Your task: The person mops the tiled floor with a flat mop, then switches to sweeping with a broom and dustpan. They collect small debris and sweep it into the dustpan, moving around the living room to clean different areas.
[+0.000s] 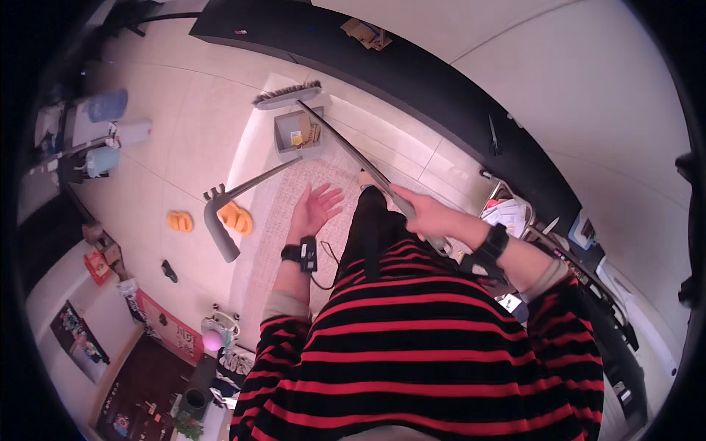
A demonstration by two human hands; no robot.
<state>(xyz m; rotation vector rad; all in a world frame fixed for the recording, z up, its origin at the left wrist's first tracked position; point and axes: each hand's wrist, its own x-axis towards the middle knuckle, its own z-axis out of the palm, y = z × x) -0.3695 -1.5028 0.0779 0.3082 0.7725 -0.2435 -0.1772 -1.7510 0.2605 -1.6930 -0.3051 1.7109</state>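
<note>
My right hand (429,213) is wrapped round the grey handle of a broom (346,145). The broom's bristled head (288,95) lies at the far side of a grey dustpan (280,138). Inside the dustpan are pieces of brown cardboard (309,129) and a small yellow-and-white scrap. From the dustpan a long pole rises toward the left, ending in a thick grey grip (220,226) with toothed prongs. Palm up and fingers apart, my left hand (318,210) holds nothing. It is to the right of the dustpan's pole and does not touch it.
A pale rug (312,176) lies under the dustpan. Orange slippers (179,221) are on the tiled floor at left. A long black cabinet (441,99) runs along the far right, with scissors (493,136) and cardboard (366,34) on top. Papers (507,214) fill a rack at right.
</note>
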